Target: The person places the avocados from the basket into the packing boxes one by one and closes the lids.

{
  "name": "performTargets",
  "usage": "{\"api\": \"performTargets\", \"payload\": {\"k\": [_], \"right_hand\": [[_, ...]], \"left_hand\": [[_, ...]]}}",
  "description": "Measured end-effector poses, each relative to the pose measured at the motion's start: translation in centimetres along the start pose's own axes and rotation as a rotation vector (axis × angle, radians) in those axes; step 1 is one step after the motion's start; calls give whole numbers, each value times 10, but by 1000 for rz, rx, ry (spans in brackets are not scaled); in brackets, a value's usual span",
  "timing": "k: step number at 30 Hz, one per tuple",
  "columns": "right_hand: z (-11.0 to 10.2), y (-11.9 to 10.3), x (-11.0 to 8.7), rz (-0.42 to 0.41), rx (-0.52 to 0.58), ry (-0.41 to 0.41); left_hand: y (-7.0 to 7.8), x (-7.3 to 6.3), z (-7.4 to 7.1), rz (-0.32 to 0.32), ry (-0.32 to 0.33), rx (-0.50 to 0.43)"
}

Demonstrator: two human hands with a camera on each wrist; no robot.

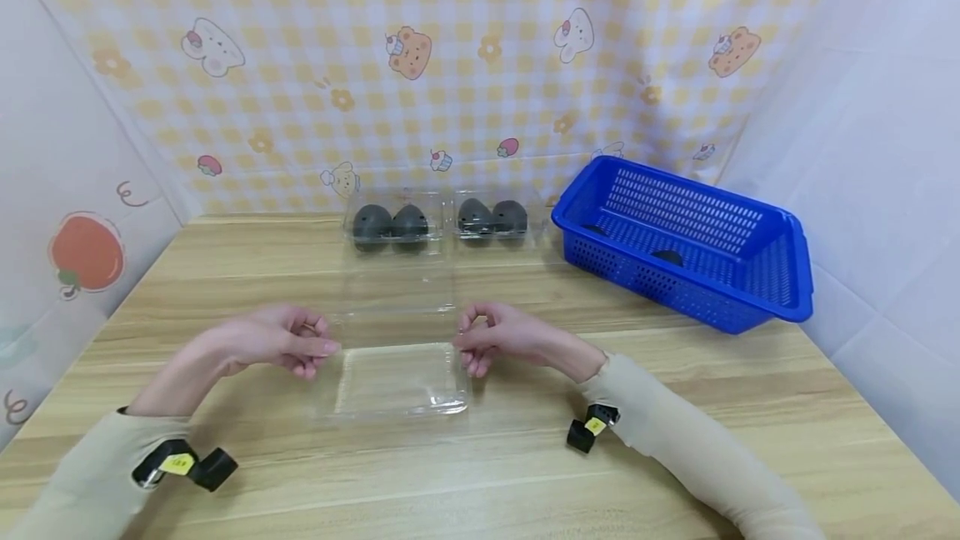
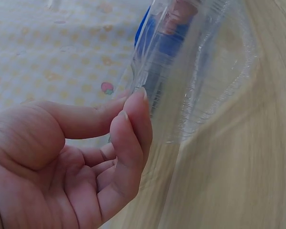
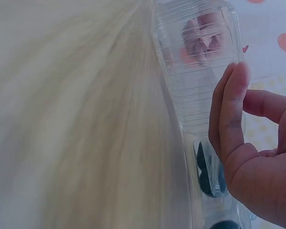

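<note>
An unfolded clear plastic clamshell box lies on the wooden table in front of me, nothing inside it. My left hand pinches its left edge between thumb and fingertips, which the left wrist view shows at the thin plastic rim. On the opposite side, my right hand pinches the right edge the same way. Behind it stand two more clear boxes, a left one and a right one. Each holds two dark, egg-shaped avocados.
A blue perforated plastic basket stands at the back right, with a few dark avocados low inside. A checked cloth hangs along the table's far edge. White cloths close off both sides.
</note>
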State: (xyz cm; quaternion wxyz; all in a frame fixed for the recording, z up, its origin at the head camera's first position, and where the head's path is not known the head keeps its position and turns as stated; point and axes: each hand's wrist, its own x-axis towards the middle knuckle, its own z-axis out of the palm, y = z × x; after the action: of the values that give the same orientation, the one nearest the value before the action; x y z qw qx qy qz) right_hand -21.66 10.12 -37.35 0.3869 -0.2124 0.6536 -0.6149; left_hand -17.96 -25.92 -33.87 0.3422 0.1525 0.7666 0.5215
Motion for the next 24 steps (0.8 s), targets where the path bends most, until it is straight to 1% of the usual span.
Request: {"api": "performTargets", "payload": {"k": [5,12,19,24], "right_hand": [[-9,4,-10,-3,19,18],[-22,7,-23,-6,34,41],[-34,7,-34,-25,50,34],[-43,7,-43,-31,44,34]], "left_hand": [[3,11,8,0,0,-8],[11,25,19,22,12,-7],[18,38,26,15,56,1],[23,48,32,12,66,-2]]}}
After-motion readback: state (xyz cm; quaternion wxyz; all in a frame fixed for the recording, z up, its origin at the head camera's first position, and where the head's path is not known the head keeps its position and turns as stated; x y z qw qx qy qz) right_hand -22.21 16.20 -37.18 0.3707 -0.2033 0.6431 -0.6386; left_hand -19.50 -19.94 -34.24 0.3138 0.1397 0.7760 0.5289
